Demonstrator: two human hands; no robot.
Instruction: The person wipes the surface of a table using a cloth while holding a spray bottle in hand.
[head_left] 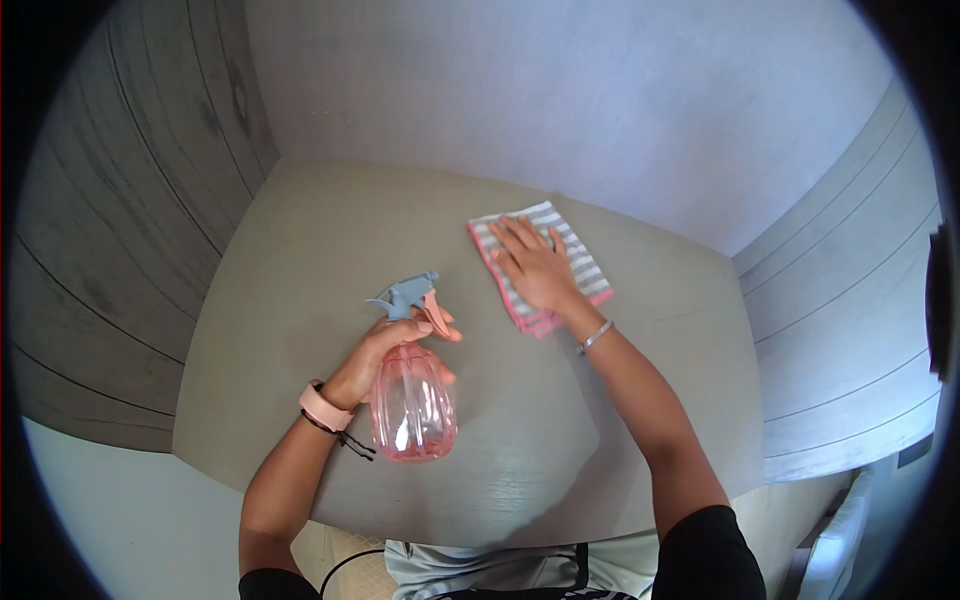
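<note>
My left hand [385, 350] is wrapped round the neck of a clear pink spray bottle [413, 410] with a blue-grey head and a pink trigger. The bottle is held over the left-middle part of the table [520, 440], with its nozzle turned up and to the right. Farther back and to the right, my right hand [535, 265] lies flat with spread fingers on a folded cloth [580, 250]. Grey and white stripes and a pink edge mark the cloth, which rests on the tabletop.
Behind the table stands a pale wall [560, 100]. Grey wood-grain panels close in the left [140, 220] and right [840, 290] sides. A black cable [345, 565] curves below the front edge, near my lap.
</note>
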